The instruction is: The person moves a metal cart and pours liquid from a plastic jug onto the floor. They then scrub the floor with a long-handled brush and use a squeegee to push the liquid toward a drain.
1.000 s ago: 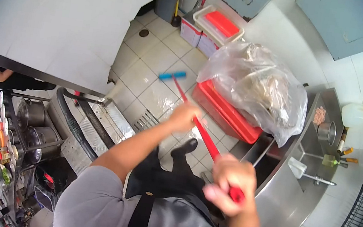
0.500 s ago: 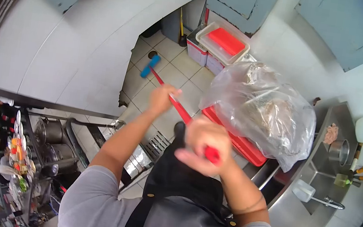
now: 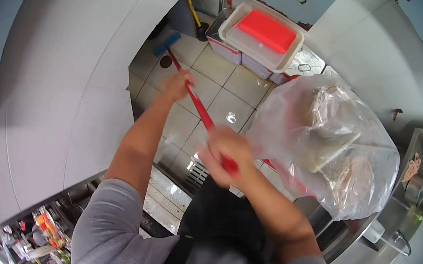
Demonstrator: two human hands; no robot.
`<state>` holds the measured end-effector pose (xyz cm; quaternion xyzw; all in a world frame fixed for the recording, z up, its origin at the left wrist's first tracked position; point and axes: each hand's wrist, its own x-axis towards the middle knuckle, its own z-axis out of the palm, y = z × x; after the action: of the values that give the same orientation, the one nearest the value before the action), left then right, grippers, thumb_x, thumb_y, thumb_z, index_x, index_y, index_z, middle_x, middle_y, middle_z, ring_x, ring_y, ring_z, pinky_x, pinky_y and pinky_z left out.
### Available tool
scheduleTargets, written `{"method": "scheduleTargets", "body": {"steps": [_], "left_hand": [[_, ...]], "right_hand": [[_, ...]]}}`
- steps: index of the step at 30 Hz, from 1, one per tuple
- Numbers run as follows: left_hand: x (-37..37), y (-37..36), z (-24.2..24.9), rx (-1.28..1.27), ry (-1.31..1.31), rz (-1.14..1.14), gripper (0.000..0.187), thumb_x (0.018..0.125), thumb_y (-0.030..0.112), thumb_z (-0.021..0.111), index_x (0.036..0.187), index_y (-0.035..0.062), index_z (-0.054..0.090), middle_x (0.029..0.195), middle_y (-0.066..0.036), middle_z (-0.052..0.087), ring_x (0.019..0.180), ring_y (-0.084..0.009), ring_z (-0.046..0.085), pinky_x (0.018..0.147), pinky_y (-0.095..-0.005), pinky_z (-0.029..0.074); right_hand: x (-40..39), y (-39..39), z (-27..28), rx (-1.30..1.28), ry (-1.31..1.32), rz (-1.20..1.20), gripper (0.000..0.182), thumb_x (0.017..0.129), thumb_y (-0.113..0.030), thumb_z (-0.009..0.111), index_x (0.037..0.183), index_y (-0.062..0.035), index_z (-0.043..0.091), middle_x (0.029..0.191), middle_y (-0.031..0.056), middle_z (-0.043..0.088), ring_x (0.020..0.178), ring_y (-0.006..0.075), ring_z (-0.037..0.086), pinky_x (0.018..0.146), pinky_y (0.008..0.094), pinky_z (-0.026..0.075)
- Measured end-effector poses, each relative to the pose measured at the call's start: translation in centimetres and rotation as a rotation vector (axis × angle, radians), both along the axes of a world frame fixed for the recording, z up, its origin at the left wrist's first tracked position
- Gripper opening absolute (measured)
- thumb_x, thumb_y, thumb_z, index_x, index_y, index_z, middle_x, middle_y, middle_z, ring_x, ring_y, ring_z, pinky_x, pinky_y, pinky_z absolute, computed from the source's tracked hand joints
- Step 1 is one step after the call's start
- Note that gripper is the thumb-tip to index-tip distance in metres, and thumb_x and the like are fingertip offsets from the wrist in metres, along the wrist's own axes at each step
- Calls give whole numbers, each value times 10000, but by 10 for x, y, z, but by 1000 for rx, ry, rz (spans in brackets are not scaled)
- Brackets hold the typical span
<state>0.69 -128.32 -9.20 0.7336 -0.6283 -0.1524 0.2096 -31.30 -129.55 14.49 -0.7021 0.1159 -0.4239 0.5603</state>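
Note:
A red pole (image 3: pixel 199 109) slants down and away from me, with a blue brush head (image 3: pixel 166 44) at its far end on the tiled floor. My left hand (image 3: pixel 178 85) is wrapped round the pole about midway. Near the pole's upper end my right hand (image 3: pixel 225 154) is closed on it, slightly blurred, and the red tip shows beside the palm. A dark round drain (image 3: pixel 165 62) lies in the floor close to the brush head.
Right of the pole, a large clear plastic bag (image 3: pixel 323 142) covers things over a red tray. Behind are bins with a white tray (image 3: pixel 257 57) and red lid (image 3: pixel 267 30). A metal sink (image 3: pixel 361 261) stands right, a wall (image 3: pixel 63 68) left, cluttered shelves (image 3: pixel 40 232) lower left.
The brush head has moved away from me, past the drain. Both hands have gone forward with the pole, and the camera view has shifted and turned.

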Motion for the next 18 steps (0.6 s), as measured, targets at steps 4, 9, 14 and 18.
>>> {"method": "scheduleTargets", "body": {"steps": [4,9,14,18], "left_hand": [[-102,-19,-29,193,327,-276,71,823,169,733,816,102,709,856,-156,689,869,-384,666,772,-471,533],[-224,-24,105,360,167,-477,189,848,311,726,851,122,733,888,-133,706,916,-375,682,787,-488,536],[-120,-55,71,311,182,-61,253,838,306,803,907,99,674,985,-129,678,969,-343,671,827,-438,534],[-68,-66,-46,237,618,181,293,834,306,815,853,68,644,955,-155,664,940,-359,662,816,-436,526]], "right_hand": [[-105,-10,155,114,-32,-18,430,757,-46,779,558,-134,408,520,26,495,433,249,515,466,383,376],[-194,-45,231,95,-196,370,421,920,-348,787,667,-172,499,514,-67,426,410,78,417,421,247,389],[-158,-37,150,82,72,-41,391,820,-177,790,631,-138,449,572,21,443,508,216,459,491,360,373],[-86,-39,38,217,5,14,346,745,-57,763,640,-88,435,685,98,529,679,317,576,629,396,451]]}}
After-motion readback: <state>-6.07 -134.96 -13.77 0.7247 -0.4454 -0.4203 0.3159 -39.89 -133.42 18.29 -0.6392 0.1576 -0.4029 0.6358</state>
